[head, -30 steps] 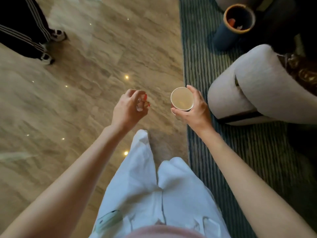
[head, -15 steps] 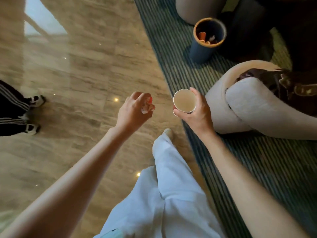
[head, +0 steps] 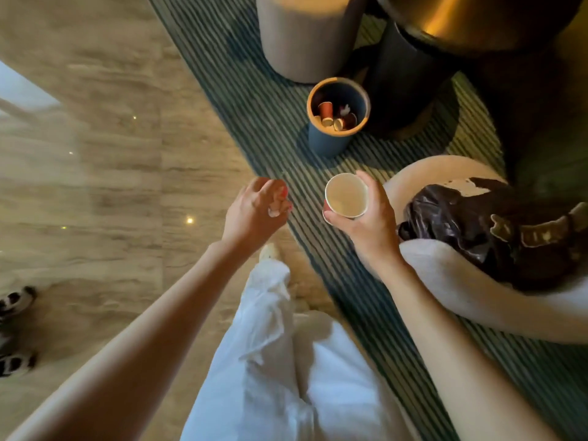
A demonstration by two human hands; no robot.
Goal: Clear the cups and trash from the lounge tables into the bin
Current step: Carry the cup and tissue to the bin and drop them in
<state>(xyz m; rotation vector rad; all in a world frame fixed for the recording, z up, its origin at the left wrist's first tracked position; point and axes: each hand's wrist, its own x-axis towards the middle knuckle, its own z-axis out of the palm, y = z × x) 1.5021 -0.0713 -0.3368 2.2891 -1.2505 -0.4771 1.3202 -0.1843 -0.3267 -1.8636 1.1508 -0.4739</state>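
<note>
My right hand (head: pixel 369 224) grips an upright paper cup (head: pixel 345 195), white inside with a red outside, its mouth facing up. My left hand (head: pixel 254 211) is curled around a small crumpled white and red scrap (head: pixel 276 211), pinched between the fingers. Ahead on the striped rug stands a dark blue round bin (head: pixel 331 140) with an orange rim; inside lie several red paper cups and bits of trash. Both hands hover a short way in front of the bin, the cup nearer to it.
A pale upholstered armchair (head: pixel 451 281) with a dark glossy bag (head: pixel 477 227) on its seat is at my right. Behind the bin are a grey cylindrical stool (head: pixel 302 36) and a dark round table pedestal (head: pixel 404 74). Another person's sneakers (head: pixel 16 329) show at the left edge on the marble floor.
I have walked forward and turned, so the bin has come much closer and more central. Both hands keep their holds on the cup and the scrap.
</note>
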